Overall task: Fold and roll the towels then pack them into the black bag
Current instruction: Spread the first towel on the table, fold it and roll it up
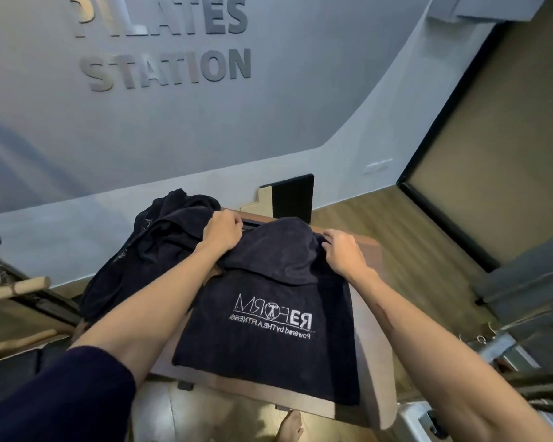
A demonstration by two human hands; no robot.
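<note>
A dark navy towel (268,352) with white "REFORM" lettering lies spread on a brown wooden table (369,362). Its far end is doubled back toward me in a loose fold (278,253). My left hand (222,231) grips the fold's left corner, and my right hand (340,250) grips its right corner. A heap of more dark towels (147,247) lies crumpled at the table's far left, touching my left hand's side. The black bag is not clearly visible.
A black panel (292,196) leans against the grey wall behind the table. Wooden bars and dark equipment (16,288) sit at the left. Metal frame parts with hooks (492,346) stand at the right. A bare foot (291,425) shows on the floor below.
</note>
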